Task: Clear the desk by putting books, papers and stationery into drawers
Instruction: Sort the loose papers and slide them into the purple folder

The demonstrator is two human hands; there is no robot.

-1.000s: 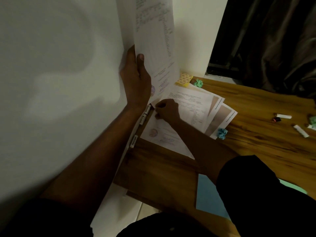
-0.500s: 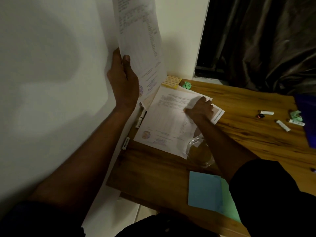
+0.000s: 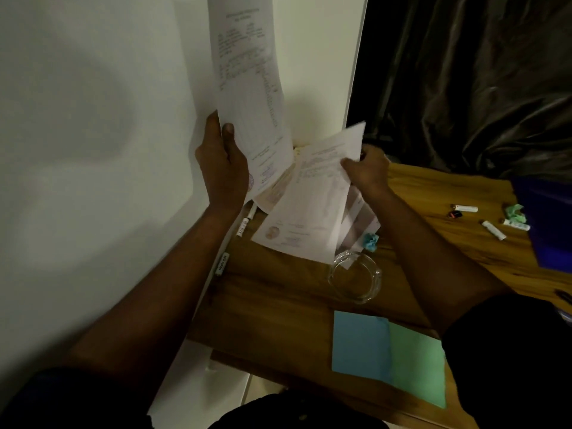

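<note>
Fingers: left hand (image 3: 221, 164) clamps upright printed sheet (image 3: 247, 88); right hand (image 3: 368, 171) pinches second sheet (image 3: 312, 205). Gathering papers; next, stack them together.

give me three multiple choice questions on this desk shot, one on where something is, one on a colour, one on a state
1. Where is the glass dish?
A. on the desk, in front of the printed papers
B. on the two coloured sheets
C. in the left hand

2. What colours are the two sheets at the near edge of the desk?
A. red and yellow
B. blue and green
C. both white

3. What is the right hand doing?
A. resting flat on the wood
B. holding a pen
C. lifting a printed sheet by its far edge

Answers: 1 A, the dish sits on bare wood just nearer than the paper pile. 2 B, a blue sheet overlaps a green one. 3 C, fingers pinch the sheet, which tilts up, while the left hand holds another page upright.
</note>
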